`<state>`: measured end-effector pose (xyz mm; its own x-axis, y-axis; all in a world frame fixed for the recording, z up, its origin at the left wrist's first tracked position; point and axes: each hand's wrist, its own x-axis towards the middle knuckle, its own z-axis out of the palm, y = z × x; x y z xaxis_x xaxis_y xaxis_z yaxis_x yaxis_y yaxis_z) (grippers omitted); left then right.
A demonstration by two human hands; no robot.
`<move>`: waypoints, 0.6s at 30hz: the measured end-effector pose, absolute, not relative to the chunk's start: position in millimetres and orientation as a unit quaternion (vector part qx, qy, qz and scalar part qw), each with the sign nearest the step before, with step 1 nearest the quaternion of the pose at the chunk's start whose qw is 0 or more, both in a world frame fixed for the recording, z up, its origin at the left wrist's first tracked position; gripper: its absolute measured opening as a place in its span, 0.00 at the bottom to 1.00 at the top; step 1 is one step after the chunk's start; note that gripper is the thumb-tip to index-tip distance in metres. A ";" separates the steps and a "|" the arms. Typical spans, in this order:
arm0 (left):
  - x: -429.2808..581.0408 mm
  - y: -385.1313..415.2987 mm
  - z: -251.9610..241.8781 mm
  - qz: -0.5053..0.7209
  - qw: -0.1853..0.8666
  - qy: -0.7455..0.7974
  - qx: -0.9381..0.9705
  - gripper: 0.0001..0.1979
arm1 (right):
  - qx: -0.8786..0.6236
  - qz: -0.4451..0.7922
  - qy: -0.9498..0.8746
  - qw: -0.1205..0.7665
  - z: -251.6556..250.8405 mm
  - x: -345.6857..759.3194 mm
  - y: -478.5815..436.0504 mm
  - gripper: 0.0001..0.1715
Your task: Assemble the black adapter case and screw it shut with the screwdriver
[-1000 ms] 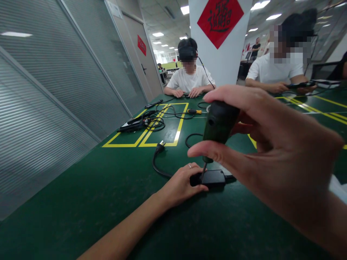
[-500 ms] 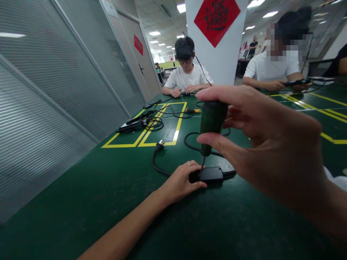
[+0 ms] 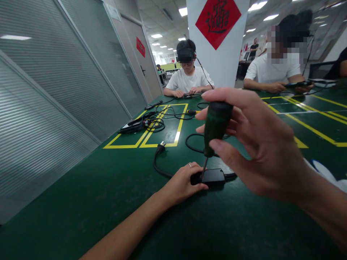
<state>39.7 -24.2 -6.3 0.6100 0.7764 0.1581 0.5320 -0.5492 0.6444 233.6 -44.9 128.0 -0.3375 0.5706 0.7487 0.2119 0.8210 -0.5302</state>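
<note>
A black box with cords at both ends, like an inline power box (image 3: 214,176), lies on the green table. My left hand (image 3: 187,180) grips its left end between thumb and fingers. In my right hand (image 3: 252,141) is a screwdriver (image 3: 217,126) with a dark green handle, held nearly upright. Thumb and forefinger are on the handle, and the other fingers are partly spread. The screwdriver's thin shaft reaches down to the box beside my left fingers; its tip is hard to make out. A plug (image 3: 161,146) on a black cord lies left of the box.
Black devices with coiled cables (image 3: 141,124) lie at the left on yellow tape lines. A yellow-and-black tool (image 3: 192,112) lies farther back, partly behind my right hand. Two people in white shirts sit across the table (image 3: 81,187), handling black devices. A glass partition borders the left side.
My right hand has shifted its fingers round the screwdriver handle, with more fingers now showing behind it. The handle leans slightly more to the right. My left hand stays on the box.
</note>
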 end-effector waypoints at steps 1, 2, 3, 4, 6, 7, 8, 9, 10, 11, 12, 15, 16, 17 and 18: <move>39.7 -24.2 -6.4 0.217 0.278 0.384 0.854 0.18 | -0.245 0.172 -0.794 0.530 126.7 234.3 -44.1 0.34; 39.6 -24.3 -6.6 0.216 0.274 0.383 0.855 0.18 | -0.245 0.176 -0.788 0.536 125.7 235.3 -43.6 0.33; 39.5 -24.4 -7.0 0.215 0.270 0.383 0.857 0.19 | -0.247 0.187 -0.786 0.535 125.1 236.8 -43.4 0.33; 39.4 -24.5 -7.5 0.215 0.266 0.383 0.858 0.21 | -0.249 0.205 -0.787 0.526 125.0 238.6 -43.5 0.34; 39.1 -24.7 -8.6 0.213 0.258 0.385 0.860 0.23 | -0.252 0.241 -0.792 0.500 126.1 242.9 -44.1 0.37; 39.0 -24.9 -9.1 0.213 0.256 0.386 0.860 0.24 | -0.256 0.246 -0.793 0.495 127.3 244.7 -44.3 0.38; 39.0 -25.0 -9.5 0.214 0.255 0.386 0.861 0.24 | -0.263 0.236 -0.793 0.496 128.8 246.1 -44.5 0.38; 38.9 -25.1 -9.6 0.215 0.253 0.386 0.861 0.24 | -0.272 0.214 -0.791 0.505 130.4 246.7 -44.5 0.36; 38.9 -25.2 -9.5 0.217 0.251 0.386 0.861 0.24 | -0.282 0.186 -0.788 0.515 132.3 246.5 -44.5 0.34; 39.0 -25.3 -9.2 0.219 0.250 0.386 0.860 0.24 | -0.290 0.156 -0.786 0.522 134.1 245.7 -44.5 0.32; 39.0 -25.3 -8.8 0.221 0.250 0.386 0.860 0.24 | -0.297 0.135 -0.787 0.524 135.8 244.4 -44.5 0.30; 39.1 -25.1 -7.3 0.223 0.260 0.382 0.858 0.22 | -0.295 0.141 -0.800 0.503 139.2 239.2 -44.7 0.31; 39.1 -25.0 -7.1 0.222 0.266 0.380 0.858 0.21 | -0.291 0.154 -0.804 0.495 139.6 237.5 -44.8 0.33; 39.2 -24.9 -6.9 0.221 0.269 0.378 0.858 0.20 | -0.285 0.163 -0.806 0.491 139.6 236.0 -44.7 0.33; 39.2 -24.9 -7.0 0.222 0.271 0.377 0.858 0.20 | -0.281 0.168 -0.807 0.492 139.5 234.7 -44.5 0.33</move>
